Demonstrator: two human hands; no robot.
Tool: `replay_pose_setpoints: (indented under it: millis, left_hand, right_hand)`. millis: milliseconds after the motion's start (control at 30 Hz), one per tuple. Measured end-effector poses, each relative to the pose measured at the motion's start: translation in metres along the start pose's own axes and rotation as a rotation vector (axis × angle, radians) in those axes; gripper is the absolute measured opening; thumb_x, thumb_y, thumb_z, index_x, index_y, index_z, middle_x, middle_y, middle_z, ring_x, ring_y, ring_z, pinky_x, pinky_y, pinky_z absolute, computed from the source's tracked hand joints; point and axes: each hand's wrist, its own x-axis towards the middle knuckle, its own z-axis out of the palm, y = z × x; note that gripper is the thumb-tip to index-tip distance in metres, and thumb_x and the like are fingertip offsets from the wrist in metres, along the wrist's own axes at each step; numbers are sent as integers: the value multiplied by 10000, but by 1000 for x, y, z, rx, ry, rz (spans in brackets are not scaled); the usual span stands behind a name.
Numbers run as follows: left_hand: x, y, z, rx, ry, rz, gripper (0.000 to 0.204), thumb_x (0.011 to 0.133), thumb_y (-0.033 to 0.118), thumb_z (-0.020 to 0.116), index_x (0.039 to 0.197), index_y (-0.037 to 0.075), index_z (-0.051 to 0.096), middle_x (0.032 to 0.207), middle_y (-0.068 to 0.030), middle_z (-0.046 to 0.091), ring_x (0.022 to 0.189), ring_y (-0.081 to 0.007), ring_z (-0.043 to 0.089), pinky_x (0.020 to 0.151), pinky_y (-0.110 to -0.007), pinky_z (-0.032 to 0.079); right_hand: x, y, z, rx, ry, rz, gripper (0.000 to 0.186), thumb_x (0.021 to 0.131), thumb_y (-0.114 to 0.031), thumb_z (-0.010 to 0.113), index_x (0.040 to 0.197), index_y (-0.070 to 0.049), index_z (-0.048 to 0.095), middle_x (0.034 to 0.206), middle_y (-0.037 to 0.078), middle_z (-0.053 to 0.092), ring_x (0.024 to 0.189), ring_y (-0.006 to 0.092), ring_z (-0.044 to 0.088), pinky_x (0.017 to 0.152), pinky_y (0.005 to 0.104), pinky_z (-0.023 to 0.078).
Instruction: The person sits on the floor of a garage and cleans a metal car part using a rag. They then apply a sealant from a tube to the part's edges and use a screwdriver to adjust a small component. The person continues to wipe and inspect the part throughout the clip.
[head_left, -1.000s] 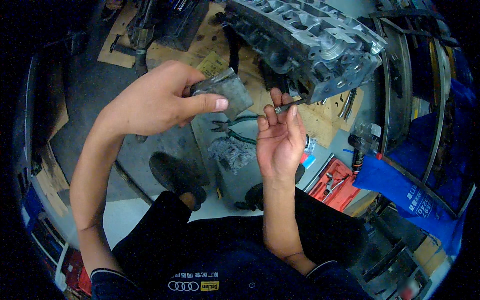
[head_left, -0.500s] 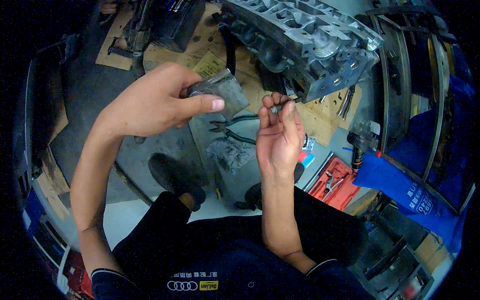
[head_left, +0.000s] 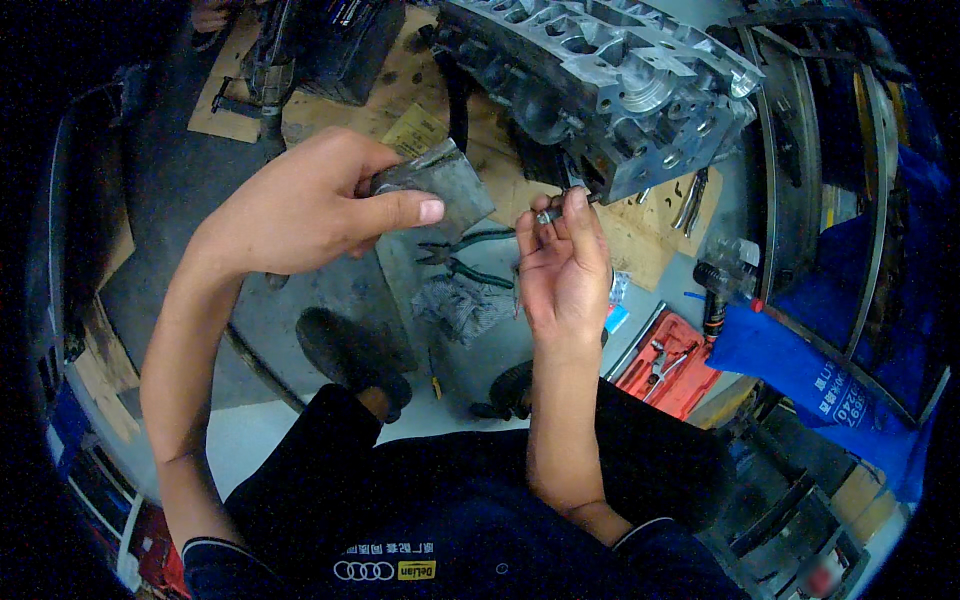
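In left hand (head_left: 318,205), metal piece (head_left: 458,188)

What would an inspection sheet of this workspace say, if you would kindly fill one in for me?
Surface: stained cardboard lies over part of the floor.
Work pieces: a grey metal block, a small dark rod and a large metal engine part.
Clutter: green-handled pliers, a crumpled striped cloth and an open red tool case.
Left hand: grips the block.
Right hand: pinches the rod near the engine part's lower corner; contact cannot be told.
Cables: a dark line by the left shoe, perhaps a hose.
Surroundings: a blue sheet and a metal frame to the right.
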Motion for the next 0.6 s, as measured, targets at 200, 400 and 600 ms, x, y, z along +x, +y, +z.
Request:
replay_pose_setpoints:
  millis: [200, 400, 600]
  left_hand:
    - [0, -2, 1, 20, -10, -30, 481, 962, 480, 707, 851, 14, 663, 607, -5, 572, 546, -102, 559, 494, -292, 436]
    - [2, -4, 0, 22, -14, -5, 490, 961, 493, 702, 862, 14, 673, 613, -8, 580, 548, -107, 561, 498, -298, 440]
    - [2, -6, -1, 16, -38, -6, 501, 957, 487, 708, 836, 3, 662, 613, -13, 584, 550, -110, 567, 502, -300, 447]
  right_hand:
    - [4, 5, -3, 38, -106, -117, 162, 1000, -144, 673, 1090, -10, 689, 1040, 108, 711, 1030, 274, 696, 942, 421, 584]
    - [5, 6, -3, 117, -122, -105, 157, 997, -138, 677, 1090, -12, 694, 1049, 116, 715, 1032, 276, 698, 963, 453, 585]
    - [-2, -3, 9, -20, 26, -46, 82, 984, -104, 689, 1018, -31, 705, 1002, 110, 720, 993, 265, 706, 956, 487, 593]
